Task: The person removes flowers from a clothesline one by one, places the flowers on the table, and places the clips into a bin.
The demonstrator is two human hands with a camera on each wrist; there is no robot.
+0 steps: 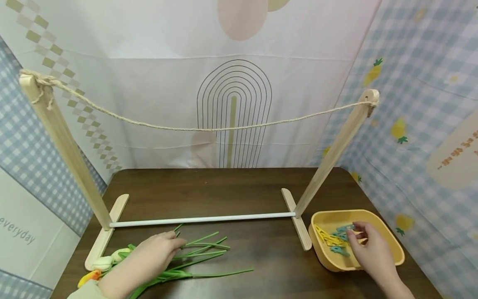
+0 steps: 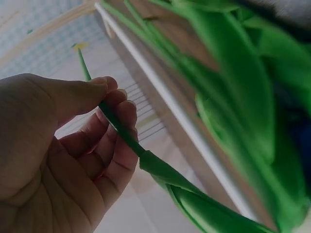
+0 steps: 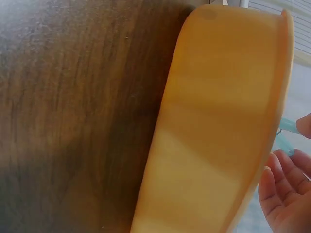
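Note:
My left hand is over a bunch of artificial tulips lying on the table at the left. Between its thumb and fingertips it pinches the thin green stem of one tulip, whose leaf spreads below the hand in the left wrist view. Pale blooms and an orange-yellow one show beside the left forearm. Over at the right, my right hand reaches into a yellow plastic basin. Its thumb and fingers pinch a teal clothespin near the rim. Yellow clothespins and other teal ones lie inside.
A wooden frame stands on the brown table, with a left post, a right post and a white bottom rod. A twine rope sags between the post tops. Patterned cloth hangs behind.

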